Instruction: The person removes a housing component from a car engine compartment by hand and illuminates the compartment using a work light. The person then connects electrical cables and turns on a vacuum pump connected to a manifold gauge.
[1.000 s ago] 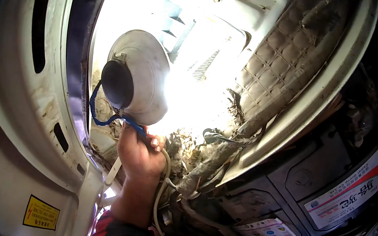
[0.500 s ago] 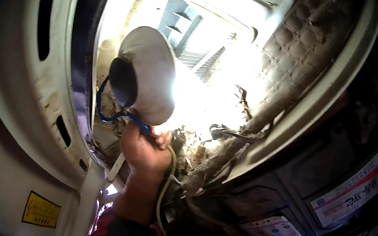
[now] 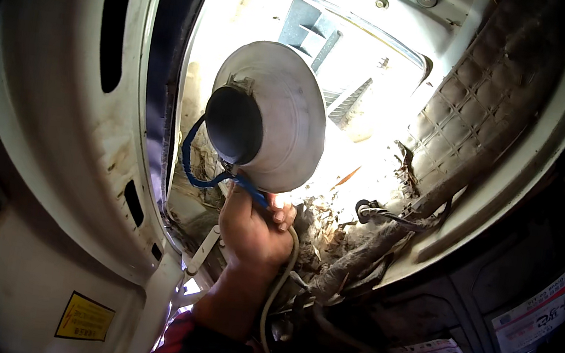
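Observation:
My left hand (image 3: 256, 227), seen from the palm side, has its fingers closed just under a work lamp (image 3: 280, 137) with a white round shade and dark back, gripping its base and blue cord (image 3: 200, 178). The lamp lights a dirty white cavity (image 3: 342, 213) with dry leaves and debris. A pale cable (image 3: 291, 249) runs down beside my wrist. My right hand is not in view.
A white panel (image 3: 51, 146) with slots and a yellow warning label (image 3: 85, 316) curves along the left. Quilted padding (image 3: 451, 113) and a pale rim (image 3: 509, 192) border the right. Dark labelled casings (image 3: 466, 301) sit below right. A louvred opening (image 3: 313, 27) is above.
The whole view has shifted, so the lamp, my left hand and the cavity appear further right. My grip looks the same, and the glare on the shade has lessened.

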Motion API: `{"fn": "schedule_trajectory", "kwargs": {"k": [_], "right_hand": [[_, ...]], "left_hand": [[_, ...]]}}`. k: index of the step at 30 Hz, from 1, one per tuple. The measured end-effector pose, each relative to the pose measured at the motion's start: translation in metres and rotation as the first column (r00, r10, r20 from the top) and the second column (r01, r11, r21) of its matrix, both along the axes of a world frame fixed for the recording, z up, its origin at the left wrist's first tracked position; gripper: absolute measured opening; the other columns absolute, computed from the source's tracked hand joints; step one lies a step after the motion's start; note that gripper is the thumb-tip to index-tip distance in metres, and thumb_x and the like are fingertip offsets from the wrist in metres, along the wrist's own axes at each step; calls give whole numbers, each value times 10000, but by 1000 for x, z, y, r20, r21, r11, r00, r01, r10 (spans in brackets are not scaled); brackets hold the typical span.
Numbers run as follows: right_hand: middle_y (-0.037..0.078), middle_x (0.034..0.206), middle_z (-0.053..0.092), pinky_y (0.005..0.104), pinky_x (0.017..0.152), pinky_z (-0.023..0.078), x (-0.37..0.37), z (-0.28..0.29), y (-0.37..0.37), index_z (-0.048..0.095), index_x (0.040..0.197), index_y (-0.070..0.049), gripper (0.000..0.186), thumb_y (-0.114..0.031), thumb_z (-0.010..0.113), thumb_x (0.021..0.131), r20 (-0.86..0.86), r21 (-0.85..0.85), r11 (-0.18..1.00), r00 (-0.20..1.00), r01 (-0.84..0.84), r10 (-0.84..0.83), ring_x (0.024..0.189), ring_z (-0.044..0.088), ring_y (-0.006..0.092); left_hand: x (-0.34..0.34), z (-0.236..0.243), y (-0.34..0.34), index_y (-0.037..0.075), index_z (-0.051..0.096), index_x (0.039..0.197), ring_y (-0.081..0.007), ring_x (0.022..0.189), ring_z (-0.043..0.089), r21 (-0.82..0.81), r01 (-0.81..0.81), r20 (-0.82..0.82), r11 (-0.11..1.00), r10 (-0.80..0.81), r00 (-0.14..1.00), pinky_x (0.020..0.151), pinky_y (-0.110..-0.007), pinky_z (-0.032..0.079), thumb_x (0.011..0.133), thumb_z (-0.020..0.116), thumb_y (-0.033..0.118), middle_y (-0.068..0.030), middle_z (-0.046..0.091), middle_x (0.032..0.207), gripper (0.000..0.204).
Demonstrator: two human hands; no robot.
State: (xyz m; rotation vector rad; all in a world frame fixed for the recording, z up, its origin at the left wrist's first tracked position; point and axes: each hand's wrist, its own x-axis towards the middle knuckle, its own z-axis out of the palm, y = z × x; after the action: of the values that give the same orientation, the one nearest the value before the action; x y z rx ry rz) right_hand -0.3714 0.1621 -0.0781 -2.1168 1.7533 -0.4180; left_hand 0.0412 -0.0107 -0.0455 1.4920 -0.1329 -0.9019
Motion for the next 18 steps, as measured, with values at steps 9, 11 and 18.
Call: {"fn": "schedule_trajectory", "kwargs": {"k": [9,11,18], "right_hand": [[288,1286,444,469,912,427,8,-3,-1,426,1277,48,450,-249,484,943,18,-3,1000,1000,-22,22,1095,519,406],[289,1290,442,471,916,424,7,-3,-1,424,1279,48,453,-250,482,943,17,0,1000,1000,-21,21,1099,517,407],[292,1301,435,478,930,413,0,-1,2,415,1287,48,461,-252,475,942,20,3,1000,1000,-18,18,1112,508,412]], "left_hand": [[13,0,9,113,480,852,-134,490,400,8,2,26,1000,-2,1000,465,-274,331,957,409,233,-24,464,620,175],[13,-1,8,113,481,853,-135,490,401,2,20,19,1000,-20,1000,464,-274,331,957,405,233,-24,465,621,176],[7,0,7,106,484,847,-134,487,405,0,43,22,999,-43,999,454,-272,331,960,400,247,-27,462,612,199]]}}
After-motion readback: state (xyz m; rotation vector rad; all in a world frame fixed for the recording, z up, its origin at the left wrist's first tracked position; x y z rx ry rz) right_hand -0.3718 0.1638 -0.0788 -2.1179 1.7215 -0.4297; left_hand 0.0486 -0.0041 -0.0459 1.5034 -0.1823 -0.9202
